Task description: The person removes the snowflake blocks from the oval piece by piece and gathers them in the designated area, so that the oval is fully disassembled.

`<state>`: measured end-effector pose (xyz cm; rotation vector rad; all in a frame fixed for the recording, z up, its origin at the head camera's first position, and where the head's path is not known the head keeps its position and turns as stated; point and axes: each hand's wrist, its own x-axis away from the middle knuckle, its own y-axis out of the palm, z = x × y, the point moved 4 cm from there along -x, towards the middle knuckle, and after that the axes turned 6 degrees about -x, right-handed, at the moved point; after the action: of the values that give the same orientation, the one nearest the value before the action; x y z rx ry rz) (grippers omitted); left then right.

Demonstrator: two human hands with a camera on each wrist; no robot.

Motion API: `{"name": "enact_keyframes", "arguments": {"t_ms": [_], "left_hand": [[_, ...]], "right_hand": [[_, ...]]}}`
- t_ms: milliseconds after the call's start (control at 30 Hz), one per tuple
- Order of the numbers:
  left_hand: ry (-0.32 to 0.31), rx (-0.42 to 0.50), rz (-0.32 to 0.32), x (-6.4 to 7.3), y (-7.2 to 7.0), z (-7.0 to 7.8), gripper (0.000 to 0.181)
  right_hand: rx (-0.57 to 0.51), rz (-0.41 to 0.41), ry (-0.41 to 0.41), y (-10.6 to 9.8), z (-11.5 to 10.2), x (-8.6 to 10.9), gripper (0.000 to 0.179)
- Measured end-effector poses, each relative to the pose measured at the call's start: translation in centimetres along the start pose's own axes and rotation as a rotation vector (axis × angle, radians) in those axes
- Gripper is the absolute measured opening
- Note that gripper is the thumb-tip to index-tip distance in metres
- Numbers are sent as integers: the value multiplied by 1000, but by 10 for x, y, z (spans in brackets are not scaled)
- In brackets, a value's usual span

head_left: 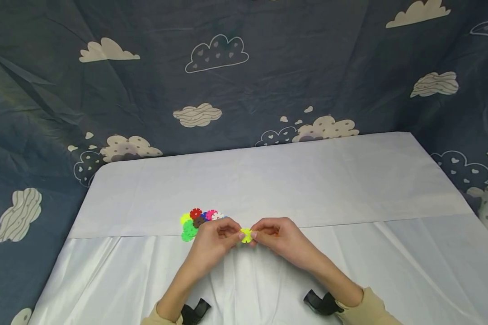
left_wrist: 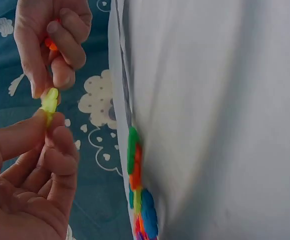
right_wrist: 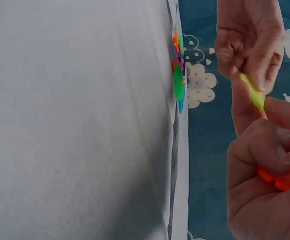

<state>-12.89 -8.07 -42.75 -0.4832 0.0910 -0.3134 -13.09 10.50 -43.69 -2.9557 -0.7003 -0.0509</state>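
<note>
A small yellow notched plastic disc [head_left: 246, 235] is held up between both hands over the white cloth. My left hand [head_left: 213, 241] pinches its left edge between thumb and fingers. At the opposite edge, the thumb and fingers of my right hand [head_left: 284, 239] pinch it too. Tucked under the curled fingers of the right hand is an orange piece [right_wrist: 285, 181], partly hidden. Seen side-on in the left wrist view, the yellow disc [left_wrist: 50, 101] looks thin.
Behind the left hand lies a pile of notched discs, among them a green one [head_left: 189, 230], a red one [head_left: 195, 213] and a brown one [head_left: 199, 221]. A white cloth [head_left: 309, 180] covers the table. A dark cloud-patterned curtain [head_left: 268, 90] hangs behind.
</note>
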Motion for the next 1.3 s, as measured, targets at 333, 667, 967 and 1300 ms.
{"name": "enact_keyframes", "arguments": {"t_ms": [333, 667, 967, 1300], "left_hand": [[-54, -179, -80, -3, 4, -16, 11], [-4, -230, -117, -2, 4, -17, 10], [-4, -231, -126, -2, 4, -17, 10], [10, -322, -79, -2, 1, -13, 7]], "right_hand": [[-107, 98, 145, -12, 10, -4, 23], [-433, 104, 189, -19, 16, -9, 49], [-677, 115, 206, -26, 19, -11, 52], [-796, 43, 140, -7, 12, -32, 54]]}}
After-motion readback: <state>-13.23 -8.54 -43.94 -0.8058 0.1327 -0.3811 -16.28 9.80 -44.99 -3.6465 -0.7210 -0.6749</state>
